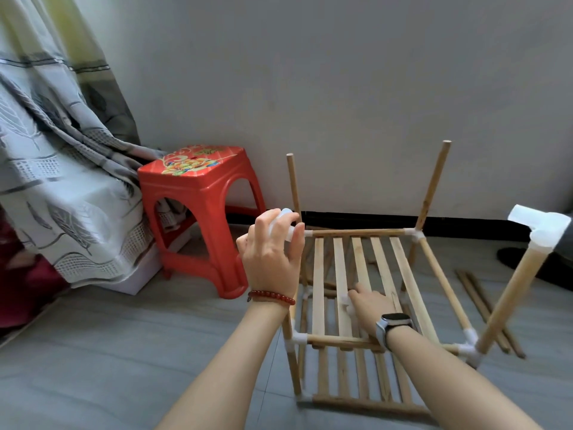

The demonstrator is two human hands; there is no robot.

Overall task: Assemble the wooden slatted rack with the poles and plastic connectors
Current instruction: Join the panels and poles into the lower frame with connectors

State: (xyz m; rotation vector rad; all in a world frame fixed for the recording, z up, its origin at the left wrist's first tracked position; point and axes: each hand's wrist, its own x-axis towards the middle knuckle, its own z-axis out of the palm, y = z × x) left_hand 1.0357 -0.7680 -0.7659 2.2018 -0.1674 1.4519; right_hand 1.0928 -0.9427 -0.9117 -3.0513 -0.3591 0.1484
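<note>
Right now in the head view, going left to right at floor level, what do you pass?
Patterned curtain → red plastic stool → left hand holding a white connector → wooden slatted rack → capped front-right pole → loose poles on the floor (these two cross).
</note>
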